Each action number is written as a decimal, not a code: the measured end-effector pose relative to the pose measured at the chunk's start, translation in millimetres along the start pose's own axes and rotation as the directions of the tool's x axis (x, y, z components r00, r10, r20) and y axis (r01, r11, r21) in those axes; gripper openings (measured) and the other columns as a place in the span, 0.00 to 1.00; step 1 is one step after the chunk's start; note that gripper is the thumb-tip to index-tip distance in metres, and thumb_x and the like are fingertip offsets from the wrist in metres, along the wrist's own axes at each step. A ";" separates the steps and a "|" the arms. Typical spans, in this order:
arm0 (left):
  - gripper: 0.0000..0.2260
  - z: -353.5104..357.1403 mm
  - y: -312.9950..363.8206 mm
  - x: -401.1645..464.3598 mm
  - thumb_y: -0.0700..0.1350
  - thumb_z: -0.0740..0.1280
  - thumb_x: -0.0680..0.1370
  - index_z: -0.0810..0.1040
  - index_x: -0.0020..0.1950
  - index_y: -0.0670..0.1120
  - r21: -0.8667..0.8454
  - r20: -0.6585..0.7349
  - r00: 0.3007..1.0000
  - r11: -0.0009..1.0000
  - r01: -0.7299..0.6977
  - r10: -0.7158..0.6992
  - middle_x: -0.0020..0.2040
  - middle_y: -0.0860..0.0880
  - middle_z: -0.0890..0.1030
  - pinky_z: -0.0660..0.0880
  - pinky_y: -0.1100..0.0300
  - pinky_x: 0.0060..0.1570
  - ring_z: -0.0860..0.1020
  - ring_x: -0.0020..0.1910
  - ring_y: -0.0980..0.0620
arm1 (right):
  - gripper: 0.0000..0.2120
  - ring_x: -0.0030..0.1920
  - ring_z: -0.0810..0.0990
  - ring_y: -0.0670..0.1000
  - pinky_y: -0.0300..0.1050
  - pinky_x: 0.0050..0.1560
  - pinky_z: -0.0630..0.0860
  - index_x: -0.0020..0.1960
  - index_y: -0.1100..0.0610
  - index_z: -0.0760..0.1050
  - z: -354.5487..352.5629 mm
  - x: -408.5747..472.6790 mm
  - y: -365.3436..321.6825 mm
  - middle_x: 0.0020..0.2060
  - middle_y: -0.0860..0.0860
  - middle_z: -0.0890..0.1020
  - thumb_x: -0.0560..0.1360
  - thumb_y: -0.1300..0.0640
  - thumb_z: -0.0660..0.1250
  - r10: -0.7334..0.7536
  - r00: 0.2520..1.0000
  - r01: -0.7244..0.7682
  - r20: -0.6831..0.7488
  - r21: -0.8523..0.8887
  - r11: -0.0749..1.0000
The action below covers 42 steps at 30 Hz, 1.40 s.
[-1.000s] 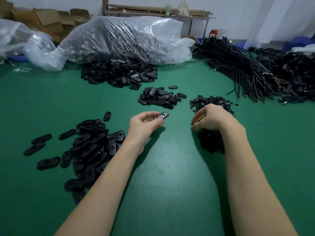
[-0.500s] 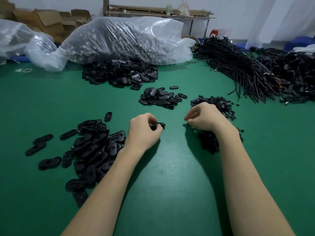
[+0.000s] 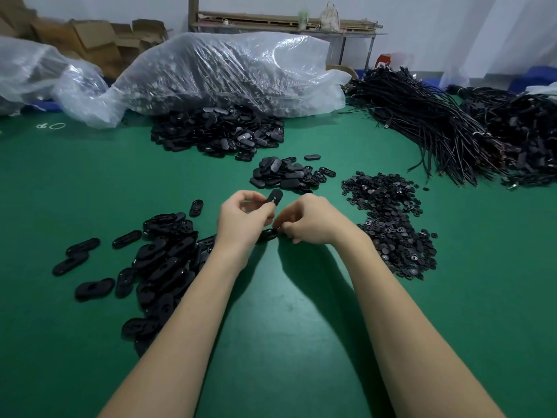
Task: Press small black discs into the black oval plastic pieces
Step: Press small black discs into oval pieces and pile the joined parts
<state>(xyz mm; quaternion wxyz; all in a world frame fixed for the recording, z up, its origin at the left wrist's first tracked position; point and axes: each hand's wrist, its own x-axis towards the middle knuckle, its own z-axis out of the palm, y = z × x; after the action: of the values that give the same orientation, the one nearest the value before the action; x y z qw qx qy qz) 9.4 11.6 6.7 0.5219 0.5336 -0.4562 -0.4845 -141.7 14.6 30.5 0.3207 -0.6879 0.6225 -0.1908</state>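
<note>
Left hand [image 3: 241, 218] pinches oval piece [image 3: 275, 198]; right hand [image 3: 310, 220] curled beside.

black oval piece [image 3: 275, 197] held tilted, disc pile [image 3: 391, 218] right

Green-topped bench [image 3: 286, 342] fills most of view, surface slightly scuffed. Plain white wall [image 3: 422, 13] behind. Wooden rack [image 3: 271, 22] against wall, slats and small bits piled on top, metal legs on right. Flattened cardboard boxes [image 3: 90, 40] stacked in back-left corner. White curtain-like sheet [image 3: 512, 34] hanging far right. Light even, soft shadows on bench.
</note>
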 end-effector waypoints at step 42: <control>0.05 -3.0 1.9 -1.6 0.38 0.73 0.78 0.82 0.52 0.44 -0.198 0.110 0.993 0.979 0.053 -0.031 0.42 0.46 0.87 0.80 0.64 0.42 0.86 0.44 0.50 | 0.08 0.39 0.86 0.48 0.35 0.38 0.82 0.53 0.60 0.84 -8.7 -11.0 11.4 0.41 0.56 0.87 0.77 0.69 0.70 0.129 0.990 -0.112 0.066 0.913 0.392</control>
<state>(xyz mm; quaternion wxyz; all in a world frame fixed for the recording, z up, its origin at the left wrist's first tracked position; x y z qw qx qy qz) 12.3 13.5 8.6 0.5377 0.4613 -0.4207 -0.5666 -157.5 23.3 30.5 0.6525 -0.3523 0.4671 -0.4817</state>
